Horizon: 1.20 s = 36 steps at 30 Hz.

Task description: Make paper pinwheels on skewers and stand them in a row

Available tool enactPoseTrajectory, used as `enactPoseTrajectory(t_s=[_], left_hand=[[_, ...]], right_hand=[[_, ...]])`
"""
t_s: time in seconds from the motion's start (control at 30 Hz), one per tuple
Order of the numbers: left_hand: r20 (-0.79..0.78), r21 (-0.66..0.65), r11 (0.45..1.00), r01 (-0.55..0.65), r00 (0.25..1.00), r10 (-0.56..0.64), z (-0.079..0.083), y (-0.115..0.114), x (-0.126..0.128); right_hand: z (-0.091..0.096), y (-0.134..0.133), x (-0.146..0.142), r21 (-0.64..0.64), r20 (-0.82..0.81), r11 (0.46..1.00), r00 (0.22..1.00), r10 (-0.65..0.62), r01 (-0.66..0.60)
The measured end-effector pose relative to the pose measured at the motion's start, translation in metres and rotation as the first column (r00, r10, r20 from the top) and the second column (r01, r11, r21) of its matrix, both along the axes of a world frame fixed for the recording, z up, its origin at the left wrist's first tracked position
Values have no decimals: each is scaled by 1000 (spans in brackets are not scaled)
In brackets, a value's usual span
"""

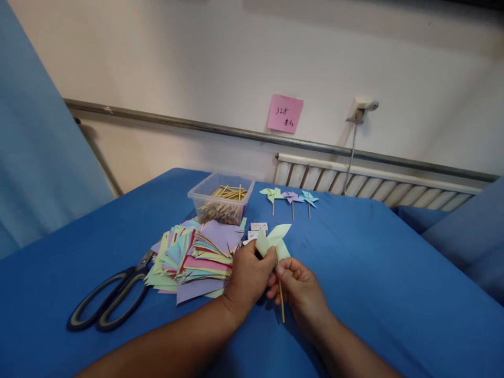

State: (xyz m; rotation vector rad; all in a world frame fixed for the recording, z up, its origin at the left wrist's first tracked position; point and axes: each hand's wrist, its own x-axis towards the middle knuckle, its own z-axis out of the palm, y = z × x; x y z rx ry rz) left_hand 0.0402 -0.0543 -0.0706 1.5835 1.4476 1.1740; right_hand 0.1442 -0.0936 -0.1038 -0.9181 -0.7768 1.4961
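A pale green paper pinwheel [279,235] is held up in front of me on a thin wooden stick [281,303]. My left hand [251,270] is closed on the pinwheel, its thumb pressed at the middle where paper and stick meet. Just below, my right hand [299,286] pinches the stick near its top, and the stick's lower end hangs free. Beside my left hand lies a loose pile of cut paper squares [200,289] in purple, green, pink, yellow and blue. Small white boxes [259,227] sit right behind the pinwheel, partly hidden.
Large dark-handled scissors [114,299] lie left of the paper pile. A clear plastic box [192,195] of wooden sticks stands behind it. Three finished pinwheels, green [272,195], purple [292,198] and blue [309,199], lie at the back of the blue-covered table [378,273].
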Motion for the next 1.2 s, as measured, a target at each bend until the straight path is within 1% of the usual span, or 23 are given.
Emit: enactPoseTrajectory(t_s=[0.2, 0.3, 0.4, 0.53, 0.7, 1.03, 1.2], left_hand=[[7, 9, 1000, -5, 1000, 5, 3, -1, -1], [-2, -5, 1000, -20, 1000, 20, 6, 0, -1], [2, -7, 1000, -18, 1000, 18, 6, 1, 0], [-12, 13, 1000, -15, 1000, 15, 3, 0, 1], [-17, 9, 1000, -13, 1000, 13, 3, 0, 1], [-54, 23, 1000, -6, 999, 7, 3, -1, 2], [-64, 8, 1000, -1, 998, 2, 3, -1, 2]], right_hand=[[3, -1, -1, 3, 2, 1000, 1000, 2, -2], [7, -2, -1, 22, -22, 999, 999, -30, 31], [9, -2, -1, 14, -23, 998, 998, -55, 55], [5, -1, -2, -3, 10, 998, 998, -56, 56], [2, 0, -2, -18, -37, 998, 998, -56, 55], [2, -1, -2, -3, -108, 999, 994, -32, 32], [0, -1, -2, 4, -127, 1000, 992, -21, 22]])
